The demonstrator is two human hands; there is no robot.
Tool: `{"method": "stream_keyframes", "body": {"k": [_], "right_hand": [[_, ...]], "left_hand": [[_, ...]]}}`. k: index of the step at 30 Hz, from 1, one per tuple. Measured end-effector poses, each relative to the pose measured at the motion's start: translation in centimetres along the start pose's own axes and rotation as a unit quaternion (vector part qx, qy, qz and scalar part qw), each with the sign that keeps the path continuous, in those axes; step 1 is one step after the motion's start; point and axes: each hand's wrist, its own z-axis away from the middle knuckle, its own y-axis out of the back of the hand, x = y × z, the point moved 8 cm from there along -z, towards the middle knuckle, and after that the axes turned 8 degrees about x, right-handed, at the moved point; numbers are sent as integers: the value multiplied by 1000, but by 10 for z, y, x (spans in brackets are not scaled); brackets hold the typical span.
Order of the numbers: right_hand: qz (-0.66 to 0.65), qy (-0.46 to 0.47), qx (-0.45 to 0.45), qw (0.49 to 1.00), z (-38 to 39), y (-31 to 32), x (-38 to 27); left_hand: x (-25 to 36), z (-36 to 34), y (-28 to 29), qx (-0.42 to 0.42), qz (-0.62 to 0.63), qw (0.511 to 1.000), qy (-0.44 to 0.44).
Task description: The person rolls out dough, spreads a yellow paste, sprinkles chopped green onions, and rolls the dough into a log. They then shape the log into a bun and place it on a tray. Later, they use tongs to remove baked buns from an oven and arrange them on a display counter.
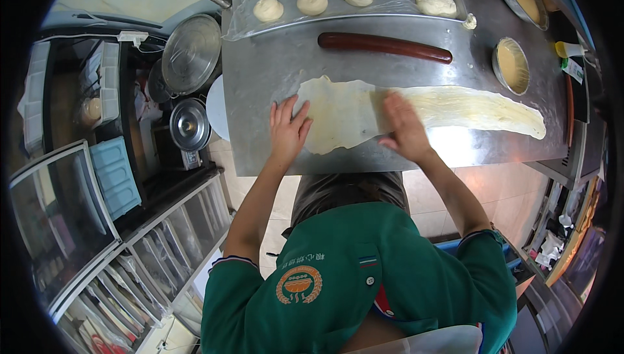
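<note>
You are looking down at a steel table [260, 75] with a long, thin sheet of dough [344, 110] stretched across it from side to side. The dough serves as the landmark here.

Your left hand [288, 128] lies flat on the left end of the dough, fingers spread wide and pointing away from you, palm down; it grips nothing. Your right hand [404, 125] rests open and flat on the dough near its middle, fingers together and angled toward the far left, also holding nothing. The widest, palest part of the dough lies between your two hands. To the right of your right hand the dough runs on as a narrower, yellower strip toward the table's right edge.

Beyond the dough, well apart from it, a dark red rolling pin [385, 46] lies parallel to it. Farther beyond, round dough balls [312, 2] sit under clear plastic wrap. Off the dough's far right end stands a small round metal bowl [511, 65] with a tan filling. Left of the dough, past the table's edge, are round metal pot lids [191, 54].
</note>
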Motion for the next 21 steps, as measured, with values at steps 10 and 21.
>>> {"method": "stream_keyframes", "body": {"k": [10,21], "right_hand": [[21,-140,55,988,47,25,51],[-58,69,-85,992,-36,-70,-104]], "left_hand": [[7,22,-5,25,-38,998,-50],[16,7,-6,79,6,997,6]]}}
